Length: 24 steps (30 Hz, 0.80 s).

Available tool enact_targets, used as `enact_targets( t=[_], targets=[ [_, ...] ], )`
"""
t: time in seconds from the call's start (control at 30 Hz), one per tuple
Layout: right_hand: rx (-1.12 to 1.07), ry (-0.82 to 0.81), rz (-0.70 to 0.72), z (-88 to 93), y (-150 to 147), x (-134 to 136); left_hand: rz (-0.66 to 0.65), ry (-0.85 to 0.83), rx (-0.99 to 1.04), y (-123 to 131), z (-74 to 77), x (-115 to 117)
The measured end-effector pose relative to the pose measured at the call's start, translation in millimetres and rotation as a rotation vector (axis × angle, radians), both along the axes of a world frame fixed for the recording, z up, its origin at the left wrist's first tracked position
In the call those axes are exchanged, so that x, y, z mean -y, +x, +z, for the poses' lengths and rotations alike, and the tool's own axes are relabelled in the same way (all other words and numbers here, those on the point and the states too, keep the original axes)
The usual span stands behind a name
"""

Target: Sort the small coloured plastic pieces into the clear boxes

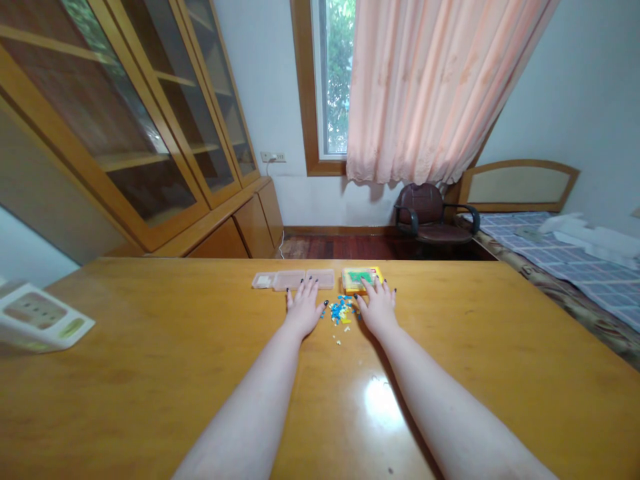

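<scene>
Both my arms reach out over a glossy wooden table (150, 347). My left hand (303, 309) lies flat, fingers spread, just in front of a clear plastic compartment box (294, 279). My right hand (379, 307) also lies flat with fingers apart, its fingertips touching the near edge of a yellow-framed board (361, 278) with a green pattern. Between the two hands sits a small heap of blue, yellow and white pieces (341, 311). Neither hand holds anything.
A white box (37, 319) sits at the table's left edge. Beyond the table are a wooden glass-door cabinet (150, 133), a dark armchair (430, 213) under a pink curtain (430, 87), and a bed (565, 253) at right.
</scene>
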State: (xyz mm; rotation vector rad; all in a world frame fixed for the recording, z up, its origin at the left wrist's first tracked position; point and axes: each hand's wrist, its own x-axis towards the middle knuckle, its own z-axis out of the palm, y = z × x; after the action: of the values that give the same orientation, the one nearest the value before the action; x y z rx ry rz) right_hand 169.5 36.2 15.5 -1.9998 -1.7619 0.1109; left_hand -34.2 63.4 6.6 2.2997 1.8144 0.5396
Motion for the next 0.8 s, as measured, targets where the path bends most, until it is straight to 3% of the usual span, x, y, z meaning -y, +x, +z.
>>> enact_targets(
  t=[0.13, 0.27, 0.8],
  targets=[
    [-0.010, 0.041, -0.029, -2.0, 2, -2, 0.020, -0.016, 0.007, 1, -1.2, -1],
    [-0.007, 0.081, 0.029, -5.1, 4, -4, 0.038, 0.075, 0.061, 5, -1.1, 1],
    [0.024, 0.139, 0.044, -11.2, 13, -10, -0.055, 0.191, 0.175, 12, 11.1, 10]
  ],
)
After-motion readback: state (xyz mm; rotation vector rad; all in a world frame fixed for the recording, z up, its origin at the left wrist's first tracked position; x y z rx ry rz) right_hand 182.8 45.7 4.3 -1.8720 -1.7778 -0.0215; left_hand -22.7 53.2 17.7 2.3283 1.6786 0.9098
